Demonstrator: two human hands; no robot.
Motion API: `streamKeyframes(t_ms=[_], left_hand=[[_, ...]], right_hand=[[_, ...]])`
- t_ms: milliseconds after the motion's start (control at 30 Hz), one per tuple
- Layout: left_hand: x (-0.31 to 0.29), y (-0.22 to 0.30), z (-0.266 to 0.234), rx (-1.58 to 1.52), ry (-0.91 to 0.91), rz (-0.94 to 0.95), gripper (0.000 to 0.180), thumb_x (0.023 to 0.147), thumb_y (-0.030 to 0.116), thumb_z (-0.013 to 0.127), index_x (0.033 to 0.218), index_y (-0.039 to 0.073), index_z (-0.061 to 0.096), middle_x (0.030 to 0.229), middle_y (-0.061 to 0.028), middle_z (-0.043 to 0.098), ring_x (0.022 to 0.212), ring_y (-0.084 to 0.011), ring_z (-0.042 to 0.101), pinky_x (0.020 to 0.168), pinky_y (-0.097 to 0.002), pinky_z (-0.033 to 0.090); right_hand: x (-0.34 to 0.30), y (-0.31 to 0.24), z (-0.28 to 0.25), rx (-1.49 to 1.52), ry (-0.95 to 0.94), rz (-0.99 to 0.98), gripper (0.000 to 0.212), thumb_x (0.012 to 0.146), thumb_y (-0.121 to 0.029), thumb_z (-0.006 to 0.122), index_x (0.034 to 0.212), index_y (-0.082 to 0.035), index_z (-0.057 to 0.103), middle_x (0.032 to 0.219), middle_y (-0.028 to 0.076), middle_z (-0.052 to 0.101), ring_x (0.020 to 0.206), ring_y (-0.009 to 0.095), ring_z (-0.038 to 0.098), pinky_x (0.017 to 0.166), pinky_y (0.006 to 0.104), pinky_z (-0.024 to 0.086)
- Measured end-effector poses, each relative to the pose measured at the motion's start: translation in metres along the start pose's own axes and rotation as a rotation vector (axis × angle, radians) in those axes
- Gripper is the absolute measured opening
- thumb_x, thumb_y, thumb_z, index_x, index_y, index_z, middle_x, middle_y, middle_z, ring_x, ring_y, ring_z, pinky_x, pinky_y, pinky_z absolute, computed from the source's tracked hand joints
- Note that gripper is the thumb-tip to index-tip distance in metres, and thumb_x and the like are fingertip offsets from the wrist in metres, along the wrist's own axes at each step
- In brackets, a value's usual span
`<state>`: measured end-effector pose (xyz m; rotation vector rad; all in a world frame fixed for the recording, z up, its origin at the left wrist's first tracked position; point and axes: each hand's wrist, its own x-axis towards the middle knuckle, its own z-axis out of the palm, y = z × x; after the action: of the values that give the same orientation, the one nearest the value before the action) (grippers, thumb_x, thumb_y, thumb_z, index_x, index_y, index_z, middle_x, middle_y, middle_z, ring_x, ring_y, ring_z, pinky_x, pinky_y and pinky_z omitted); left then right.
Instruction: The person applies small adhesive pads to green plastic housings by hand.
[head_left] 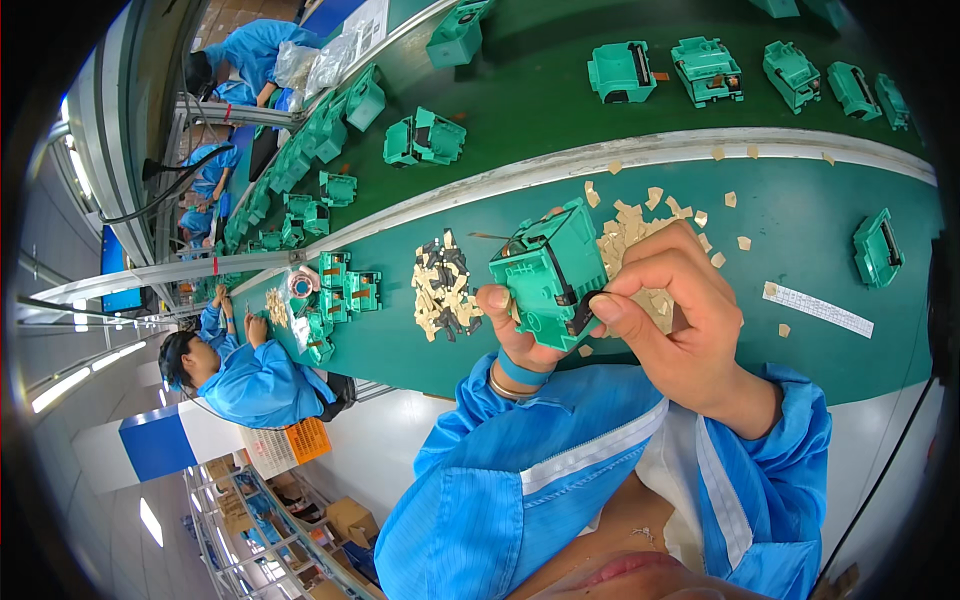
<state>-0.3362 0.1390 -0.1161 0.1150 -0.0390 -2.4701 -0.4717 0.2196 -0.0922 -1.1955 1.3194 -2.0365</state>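
Observation:
A green plastic housing (548, 262), box-shaped, is tilted in the air above the bench, in front of my chest. My left hand (522, 348) is closed round its lower left side, with the thumb on the near face. At the housing's lower right edge, my right hand (690, 325) pinches a small black piece (581, 314) between thumb and forefinger. The piece touches the housing; whether it is fixed there I cannot tell. Behind my right hand lies a pile of small tan pieces (625, 235). Left of the housing is a pile of black and tan pieces (440, 290).
A white printed strip (818, 309) and a single green housing (878, 250) lie on the bench's right. Past a pale rail (700, 150), several housings (708, 72) stand on a green belt (540, 110). A co-worker in blue (265, 380) sits at the left beside stacked housings (345, 285).

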Motion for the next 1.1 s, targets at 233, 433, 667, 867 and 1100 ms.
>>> streamKeyframes(t_ms=[233,433,667,867,1100], left_hand=[[0.005,0.007,-0.004,0.144,-0.169,-0.162,0.053,0.072,0.040,0.059,0.110,0.004,0.056,0.107,-0.0142,0.060,0.093,-0.0263,0.057,0.079,-0.0413,0.048],[0.002,-0.003,-0.008,-0.078,0.007,-0.012,0.077,0.068,0.039,0.058,0.134,0.005,0.035,0.112,-0.0244,0.055,0.078,-0.0420,0.062,0.057,-0.0504,0.054],[0.005,0.001,-0.006,-0.152,-0.046,-0.105,0.072,0.069,0.041,0.056,0.128,0.002,0.042,0.110,-0.0279,0.054,0.090,-0.0440,0.060,0.066,-0.0559,0.054],[0.006,0.011,-0.015,0.209,-0.053,-0.003,0.068,0.070,0.040,0.056,0.124,0.001,0.044,0.111,-0.0197,0.056,0.088,-0.0352,0.061,0.069,-0.0432,0.054],[0.133,0.125,-0.004,1.657,0.483,0.444,0.039,0.079,0.014,0.058,0.113,0.002,0.041,0.096,-0.0112,0.053,0.078,-0.0186,0.058,0.070,-0.0370,0.052]], right_hand=[[0.001,-0.004,-0.001,0.019,-0.022,0.044,0.013,0.073,-0.003,0.071,0.077,-0.003,0.059,0.074,0.007,0.056,0.069,0.018,0.051,0.060,0.0284,0.040],[-0.001,-0.002,-0.004,0.278,-0.070,0.375,0.012,0.078,-0.005,0.069,0.080,-0.002,0.058,0.076,0.004,0.056,0.070,0.009,0.052,0.061,0.0227,0.042],[0.006,-0.004,-0.006,0.402,0.097,0.536,0.016,0.081,-0.012,0.068,0.087,-0.002,0.056,0.075,0.000,0.053,0.071,0.004,0.049,0.059,0.0191,0.039],[0.005,0.016,-0.010,0.396,-0.223,0.642,0.017,0.087,-0.019,0.061,0.086,-0.002,0.061,0.072,-0.002,0.052,0.064,0.004,0.041,0.057,0.0192,0.034],[-0.019,0.074,-0.039,0.048,0.114,0.506,0.023,0.093,-0.019,0.050,0.094,0.000,0.062,0.077,0.000,0.056,0.067,0.005,0.043,0.061,0.0189,0.036]])
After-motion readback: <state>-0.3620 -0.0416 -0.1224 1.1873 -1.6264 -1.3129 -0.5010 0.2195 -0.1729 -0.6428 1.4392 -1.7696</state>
